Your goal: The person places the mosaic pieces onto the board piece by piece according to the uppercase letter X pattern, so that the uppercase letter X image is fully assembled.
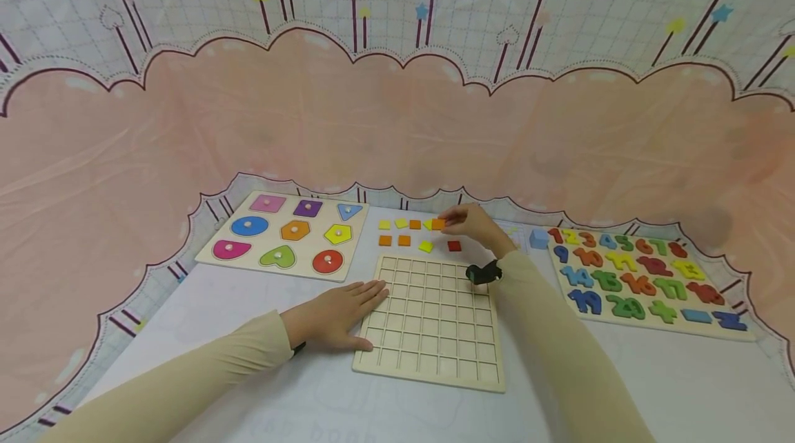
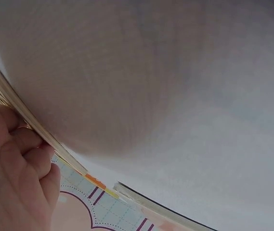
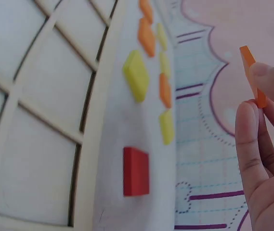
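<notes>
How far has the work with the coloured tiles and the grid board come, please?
Done: the grid board is laid out, the left hand resting on its left edge; no tile shows in its visible cells. In hand: the right hand pinches an orange tile. Remaining: eight other tiles lie loose beyond the board, probably to be placed.

The left wrist view is dim (and largely blurred).

Your white tabletop [image 1: 298, 395] carries a pale wooden grid board [image 1: 431, 326], orange, yellow and red square tiles [image 1: 455, 246], a wooden shape puzzle [image 1: 304, 260], a wooden number puzzle [image 1: 683, 328] and a light-blue block [image 1: 539, 239].
</notes>
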`<control>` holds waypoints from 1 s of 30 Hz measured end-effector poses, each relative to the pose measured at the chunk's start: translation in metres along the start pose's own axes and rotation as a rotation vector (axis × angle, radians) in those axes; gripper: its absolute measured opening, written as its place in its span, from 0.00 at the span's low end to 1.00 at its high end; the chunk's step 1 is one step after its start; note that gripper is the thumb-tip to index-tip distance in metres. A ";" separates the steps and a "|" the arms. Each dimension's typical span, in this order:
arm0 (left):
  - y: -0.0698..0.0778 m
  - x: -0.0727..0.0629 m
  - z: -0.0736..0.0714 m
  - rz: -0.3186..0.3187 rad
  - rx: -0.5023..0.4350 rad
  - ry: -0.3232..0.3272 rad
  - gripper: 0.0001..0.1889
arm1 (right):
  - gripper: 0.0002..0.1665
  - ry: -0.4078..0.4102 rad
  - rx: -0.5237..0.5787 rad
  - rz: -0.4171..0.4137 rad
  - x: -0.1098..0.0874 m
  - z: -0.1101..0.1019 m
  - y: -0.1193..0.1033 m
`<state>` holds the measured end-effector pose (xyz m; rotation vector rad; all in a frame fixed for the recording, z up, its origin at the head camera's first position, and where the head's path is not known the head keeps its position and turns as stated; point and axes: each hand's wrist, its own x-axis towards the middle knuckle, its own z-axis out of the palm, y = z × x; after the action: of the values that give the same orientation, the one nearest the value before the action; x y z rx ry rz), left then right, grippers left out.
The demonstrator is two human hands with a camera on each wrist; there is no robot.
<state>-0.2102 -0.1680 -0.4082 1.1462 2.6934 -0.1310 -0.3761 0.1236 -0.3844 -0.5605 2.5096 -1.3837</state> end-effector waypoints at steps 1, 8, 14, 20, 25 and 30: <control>0.000 0.000 0.000 -0.001 -0.003 -0.002 0.48 | 0.20 0.006 0.018 -0.004 -0.003 0.000 -0.001; 0.001 0.000 0.000 0.000 -0.011 -0.001 0.47 | 0.20 0.031 0.181 -0.036 -0.022 0.006 -0.009; 0.000 0.001 0.001 -0.002 -0.014 0.000 0.48 | 0.19 0.024 0.201 -0.076 -0.039 0.021 -0.021; 0.000 0.001 0.001 0.001 -0.007 0.010 0.48 | 0.18 0.017 0.233 -0.050 -0.050 0.037 -0.029; 0.000 0.001 0.001 0.005 -0.004 0.011 0.48 | 0.17 -0.016 0.192 -0.047 -0.055 0.048 -0.033; -0.001 0.002 0.002 0.010 0.012 0.020 0.48 | 0.16 -0.043 0.136 -0.065 -0.057 0.058 -0.034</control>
<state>-0.2118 -0.1675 -0.4108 1.1701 2.7071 -0.1348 -0.2954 0.0877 -0.3863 -0.6417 2.3616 -1.5339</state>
